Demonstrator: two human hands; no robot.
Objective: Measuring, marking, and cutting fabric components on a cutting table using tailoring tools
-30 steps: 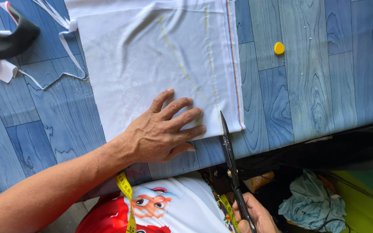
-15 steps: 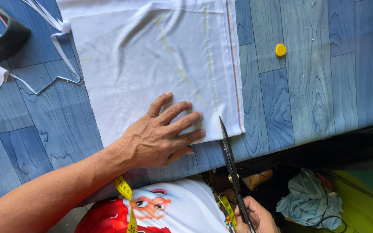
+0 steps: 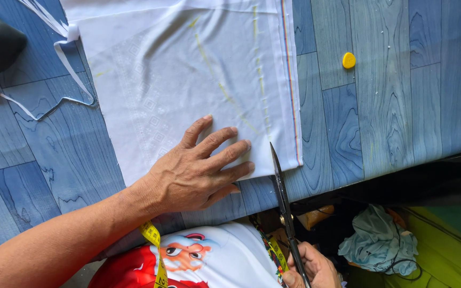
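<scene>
White cloth (image 3: 188,80) lies flat on the blue wood-grain bench (image 3: 401,133), yellow chalk lines running toward its near edge. Against the earlier frames I log the scissors (image 3: 283,197) advanced slightly: tip now at the cloth's near hem, at 3 o'clock from the left hand (image 3: 198,170), blades nearly together. Left hand is unchanged, fingers spread flat, pinning the cloth. Right hand (image 3: 310,269) has its grip wrapped on the scissor handles. Yellow chalk piece (image 3: 349,60) sits at 2 o'clock, well apart.
</scene>
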